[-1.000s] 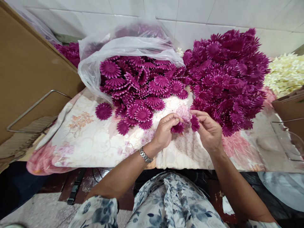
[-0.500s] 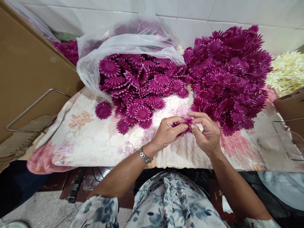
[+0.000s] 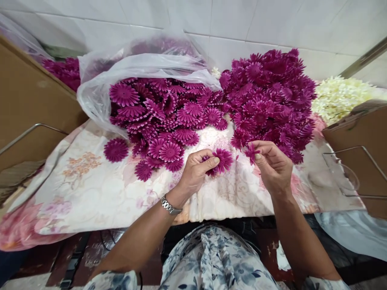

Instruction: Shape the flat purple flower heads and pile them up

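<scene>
Between the thumb and fingers of my left hand [image 3: 196, 168] are purple artificial flowers [image 3: 224, 160], bunched together with the petals of the front one spread out. A short way to the right, my right hand [image 3: 274, 169] pinches a smaller purple flower piece [image 3: 250, 153] by its edge. A tiny purple scrap [image 3: 237, 157] shows in the gap between the hands. Behind my left hand, loose purple flower heads [image 3: 169, 152] spill from a clear plastic bag [image 3: 93, 96]. A tall heap of fluffier purple flowers [image 3: 272, 100] rises behind my right hand.
A floral cloth [image 3: 121, 201] covers the work surface. Cardboard boxes with wire handles stand at the left [image 3: 36, 92] and right [image 3: 356, 157]. Cream flowers [image 3: 341, 96] are piled at the back right, and a white tiled wall [image 3: 229, 20] closes off the back.
My hands were together at one purple flower; now they are apart. The right has drawn off to the right with a small purple piece, and the left keeps the bunch. The view has shifted slightly.
</scene>
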`<state>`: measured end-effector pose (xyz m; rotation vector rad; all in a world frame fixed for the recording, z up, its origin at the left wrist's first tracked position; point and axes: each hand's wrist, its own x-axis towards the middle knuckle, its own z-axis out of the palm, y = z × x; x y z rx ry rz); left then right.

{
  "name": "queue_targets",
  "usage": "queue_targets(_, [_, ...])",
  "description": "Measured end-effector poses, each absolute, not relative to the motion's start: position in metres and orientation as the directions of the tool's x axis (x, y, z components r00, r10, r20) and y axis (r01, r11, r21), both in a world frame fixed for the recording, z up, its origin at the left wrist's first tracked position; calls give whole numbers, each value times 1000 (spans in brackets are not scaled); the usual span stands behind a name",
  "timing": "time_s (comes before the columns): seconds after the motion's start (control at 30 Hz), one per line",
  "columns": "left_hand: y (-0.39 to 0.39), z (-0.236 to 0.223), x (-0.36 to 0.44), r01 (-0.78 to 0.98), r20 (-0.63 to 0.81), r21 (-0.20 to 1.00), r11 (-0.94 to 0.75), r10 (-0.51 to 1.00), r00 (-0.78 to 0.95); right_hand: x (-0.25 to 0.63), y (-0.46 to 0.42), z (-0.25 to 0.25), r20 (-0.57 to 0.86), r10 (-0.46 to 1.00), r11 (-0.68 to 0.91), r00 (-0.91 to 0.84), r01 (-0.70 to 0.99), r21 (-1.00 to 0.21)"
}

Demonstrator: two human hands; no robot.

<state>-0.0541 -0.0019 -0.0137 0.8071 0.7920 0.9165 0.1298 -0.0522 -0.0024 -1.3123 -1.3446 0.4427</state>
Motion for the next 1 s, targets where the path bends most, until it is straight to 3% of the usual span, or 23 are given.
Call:
queue_targets(0.13, [-2, -7, -52, -383, -274, 813, 438, 869, 412, 136, -52, 16, 535, 822, 346, 194, 576, -740])
queue_targets(0.23, [-2, -1, -50, -388, -320, 794, 468, 865, 387, 156, -44, 36, 682, 721, 316, 122, 818, -481])
queue_targets(0.37, [-4, 2, -49, -351, -325, 804, 480, 849, 417, 211, -22, 56, 761, 642, -15, 92, 994, -108])
queue_targets(0.47, [-6, 3, -48, -324, -325, 815, 480, 843, 430, 238, -13, 59, 724, 675, -166, 146, 985, -43])
queue_targets(0.53, [-7, 3, -47, -325, -321, 815, 479, 841, 434, 231, -15, 56, 737, 655, -110, 164, 986, -122])
queue_targets(0.6, [-8, 1, -46, -331, -309, 817, 473, 842, 442, 206, -22, 50, 719, 674, 55, 171, 959, -280])
queue_targets(0.7, [-9, -2, -45, -340, -278, 825, 451, 848, 450, 158, -36, 37, 491, 863, 259, 120, 729, -633])
queue_targets(0.77, [-10, -5, -45, -341, -246, 837, 429, 850, 465, 133, -42, 26, 282, 959, 227, 25, 526, -820])
queue_targets(0.83, [-9, -8, -46, -338, -229, 845, 415, 850, 474, 119, -44, 15, 151, 988, 153, -34, 363, -919])
queue_targets(1.0, [-8, -13, -48, -306, -204, 866, 395, 839, 504, 117, -40, 1, 67, 997, 70, -45, 64, -995])
